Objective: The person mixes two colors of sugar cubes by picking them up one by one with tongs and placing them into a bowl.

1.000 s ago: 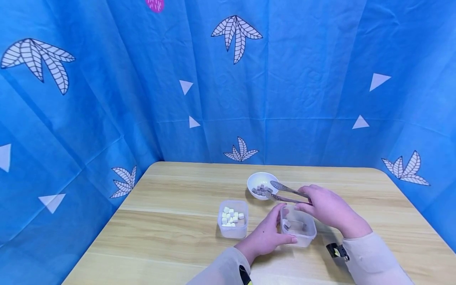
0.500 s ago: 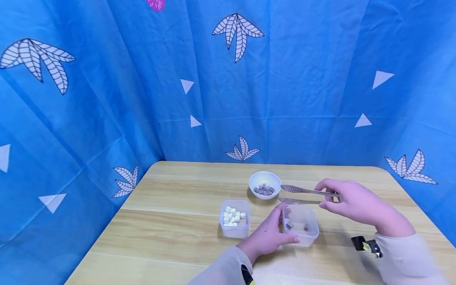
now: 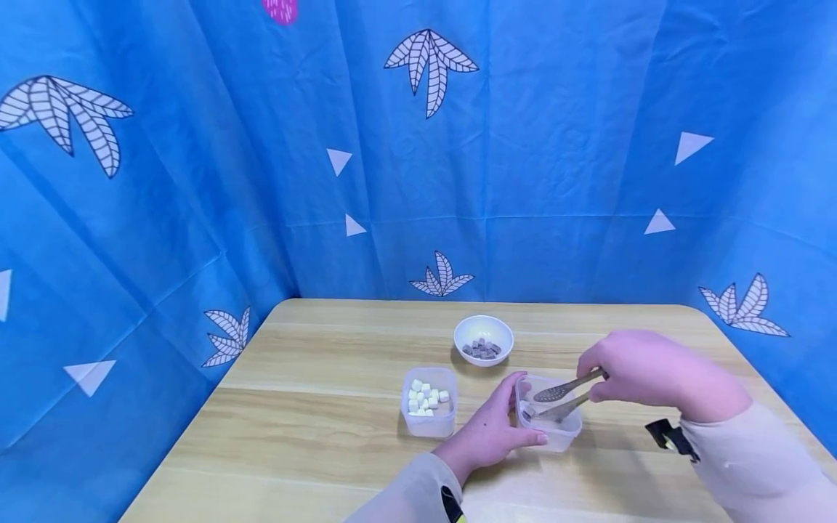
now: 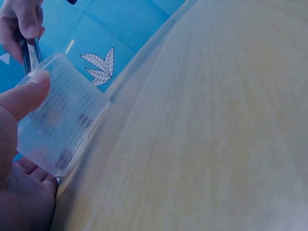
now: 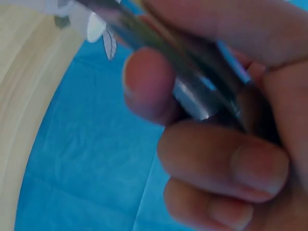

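Observation:
My left hand [image 3: 492, 436] grips a clear plastic container [image 3: 554, 442] from its left side, thumb in front and fingers behind. My right hand [image 3: 637, 372] holds metal tongs [image 3: 557, 393] with perforated tips, which are spread apart and reach down into this container. Through the container's wall [image 4: 67, 113] in the left wrist view, small dark cubes [image 4: 84, 120] show blurrily. Fingers curl round the tongs' handle [image 5: 202, 96] in the right wrist view. Whether the tips touch a cube cannot be made out.
Behind the container stands a white bowl [image 3: 484, 325] with several greyish-brown cubes [image 3: 482, 349]. To its left, a second plastic container [image 3: 429, 427] holds several white cubes [image 3: 423, 398]. All rest on a wooden table [image 3: 314, 407], with a blue patterned curtain [image 3: 556, 145] behind.
The tongs have swung from beside the bowl, first rightward, then down into the container. My left hand has stayed on the container.

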`<state>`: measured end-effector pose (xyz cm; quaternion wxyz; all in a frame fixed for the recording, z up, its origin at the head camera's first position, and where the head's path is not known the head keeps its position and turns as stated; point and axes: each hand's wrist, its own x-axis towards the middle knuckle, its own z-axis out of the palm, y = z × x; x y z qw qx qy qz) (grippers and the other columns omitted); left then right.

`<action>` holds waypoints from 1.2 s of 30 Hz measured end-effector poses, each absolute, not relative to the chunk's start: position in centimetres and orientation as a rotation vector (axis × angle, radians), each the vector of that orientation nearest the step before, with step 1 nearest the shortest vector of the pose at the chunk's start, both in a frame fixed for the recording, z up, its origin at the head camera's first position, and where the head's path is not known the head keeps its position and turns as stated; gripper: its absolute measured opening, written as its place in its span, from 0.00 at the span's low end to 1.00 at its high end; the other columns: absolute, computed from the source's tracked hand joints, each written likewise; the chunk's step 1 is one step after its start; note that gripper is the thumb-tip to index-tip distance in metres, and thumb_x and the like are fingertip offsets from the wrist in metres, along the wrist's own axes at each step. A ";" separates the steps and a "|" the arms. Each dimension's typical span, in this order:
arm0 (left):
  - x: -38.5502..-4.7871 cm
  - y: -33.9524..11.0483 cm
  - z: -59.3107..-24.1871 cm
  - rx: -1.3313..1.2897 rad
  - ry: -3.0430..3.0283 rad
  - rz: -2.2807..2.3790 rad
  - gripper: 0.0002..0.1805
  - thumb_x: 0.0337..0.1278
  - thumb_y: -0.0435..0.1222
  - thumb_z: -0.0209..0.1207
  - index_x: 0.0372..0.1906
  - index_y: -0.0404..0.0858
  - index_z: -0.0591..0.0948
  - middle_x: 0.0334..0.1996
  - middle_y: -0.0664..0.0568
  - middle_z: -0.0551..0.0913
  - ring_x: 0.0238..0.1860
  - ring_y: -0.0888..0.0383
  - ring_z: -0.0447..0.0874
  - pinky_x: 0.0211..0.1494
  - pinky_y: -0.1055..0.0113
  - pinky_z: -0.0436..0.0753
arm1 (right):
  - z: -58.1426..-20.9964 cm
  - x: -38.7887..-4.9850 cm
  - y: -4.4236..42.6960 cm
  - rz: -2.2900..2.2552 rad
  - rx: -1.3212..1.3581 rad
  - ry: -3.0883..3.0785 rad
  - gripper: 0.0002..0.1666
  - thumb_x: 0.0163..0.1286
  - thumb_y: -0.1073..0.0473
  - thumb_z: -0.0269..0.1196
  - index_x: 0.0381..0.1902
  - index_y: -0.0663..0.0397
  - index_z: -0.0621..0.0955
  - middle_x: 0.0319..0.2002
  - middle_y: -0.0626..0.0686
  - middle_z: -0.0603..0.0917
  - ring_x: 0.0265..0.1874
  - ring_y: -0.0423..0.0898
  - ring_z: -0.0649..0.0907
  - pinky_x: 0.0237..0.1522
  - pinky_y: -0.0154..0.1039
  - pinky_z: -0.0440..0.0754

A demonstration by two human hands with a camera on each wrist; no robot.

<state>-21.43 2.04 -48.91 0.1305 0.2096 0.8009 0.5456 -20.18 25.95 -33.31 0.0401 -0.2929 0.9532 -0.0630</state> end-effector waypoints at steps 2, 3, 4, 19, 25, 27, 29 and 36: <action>-21.4 2.0 -49.0 0.613 2.324 1.590 0.54 0.46 0.48 0.77 0.78 0.58 0.58 0.69 0.66 0.68 0.69 0.62 0.67 0.76 0.50 0.59 | -33.5 -20.3 25.1 -0.108 -0.918 2.943 0.09 0.51 0.53 0.76 0.31 0.33 0.87 0.28 0.33 0.81 0.25 0.36 0.76 0.29 0.41 0.78; -21.4 2.0 -49.0 0.613 2.322 1.592 0.54 0.46 0.48 0.77 0.78 0.57 0.58 0.69 0.66 0.69 0.69 0.62 0.67 0.76 0.50 0.59 | -33.6 -20.4 24.8 -0.071 -0.923 2.953 0.10 0.50 0.54 0.76 0.30 0.34 0.87 0.28 0.34 0.81 0.26 0.36 0.76 0.29 0.42 0.79; -21.4 2.0 -49.0 0.614 2.320 1.593 0.54 0.46 0.48 0.77 0.78 0.57 0.58 0.69 0.66 0.69 0.69 0.62 0.67 0.76 0.50 0.59 | -33.7 -20.4 24.4 -0.032 -0.925 2.959 0.09 0.50 0.55 0.76 0.29 0.34 0.87 0.28 0.34 0.81 0.26 0.37 0.76 0.29 0.43 0.79; -21.3 2.1 -49.0 0.618 2.286 1.615 0.54 0.48 0.46 0.77 0.78 0.55 0.58 0.69 0.65 0.69 0.70 0.61 0.66 0.76 0.51 0.60 | -34.0 -19.6 23.3 0.092 -0.924 3.008 0.18 0.53 0.59 0.75 0.17 0.33 0.77 0.19 0.34 0.71 0.19 0.38 0.68 0.22 0.37 0.70; -21.3 2.1 -49.1 0.622 2.291 1.619 0.55 0.46 0.45 0.77 0.78 0.57 0.58 0.70 0.65 0.69 0.69 0.61 0.66 0.76 0.50 0.59 | -33.3 -19.2 24.4 -0.033 -0.962 3.030 0.14 0.56 0.55 0.74 0.21 0.29 0.80 0.22 0.30 0.74 0.21 0.35 0.70 0.24 0.38 0.70; -21.3 2.1 -49.1 0.627 2.297 1.617 0.55 0.46 0.45 0.77 0.78 0.57 0.58 0.70 0.64 0.69 0.69 0.61 0.66 0.76 0.49 0.58 | -33.0 -19.1 24.8 -0.079 -0.968 3.032 0.14 0.58 0.54 0.74 0.23 0.28 0.80 0.22 0.29 0.74 0.21 0.34 0.70 0.24 0.37 0.70; -21.4 2.1 -49.1 0.632 2.299 1.614 0.55 0.46 0.45 0.77 0.78 0.58 0.57 0.70 0.63 0.69 0.69 0.61 0.66 0.76 0.49 0.58 | -32.8 -19.0 25.3 -0.128 -0.982 3.026 0.12 0.60 0.54 0.73 0.25 0.28 0.81 0.23 0.29 0.74 0.22 0.34 0.70 0.24 0.37 0.70; -21.4 2.1 -49.3 0.643 2.317 1.603 0.54 0.47 0.46 0.77 0.77 0.60 0.57 0.70 0.62 0.69 0.70 0.61 0.66 0.76 0.49 0.57 | -32.4 -19.0 26.9 -0.239 -0.947 3.088 0.07 0.64 0.52 0.72 0.40 0.33 0.87 0.31 0.30 0.82 0.24 0.31 0.73 0.28 0.37 0.74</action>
